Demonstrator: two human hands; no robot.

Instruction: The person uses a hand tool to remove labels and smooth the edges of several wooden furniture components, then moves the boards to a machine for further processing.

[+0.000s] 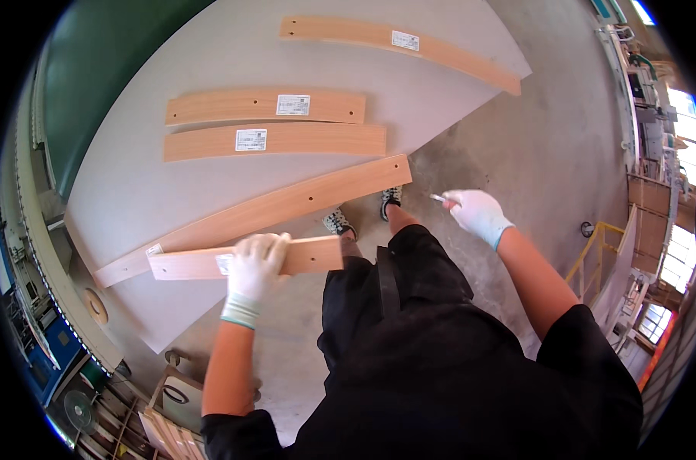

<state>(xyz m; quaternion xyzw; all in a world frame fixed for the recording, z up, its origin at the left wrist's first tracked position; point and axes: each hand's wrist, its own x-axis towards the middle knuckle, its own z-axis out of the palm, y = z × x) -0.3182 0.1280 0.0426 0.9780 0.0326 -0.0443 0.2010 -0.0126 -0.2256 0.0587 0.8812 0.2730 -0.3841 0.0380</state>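
My left hand (257, 264), in a white glove, is closed around the upper edge of a short light-wood board (317, 255) with drilled holes and a white label. That board overlaps the near end of a long wood board (279, 205) lying slantwise on the pale table (417, 84). My right hand (477, 215), also gloved, is off to the right of the boards, pinching a slim, pale pen-like tool (438, 198). Beyond the long board lie two shorter labelled boards, a nearer one (325, 139) and a farther one (325, 113). Another long labelled board (348, 33) rests near the far edge.
A tan ring like a tape roll (96, 305) sits at the left. Wood pieces (168, 433) and a fan (80, 410) are at the lower left. A yellow rail (593, 253) and shelving line the right side. Concrete floor (517, 146) borders the table.
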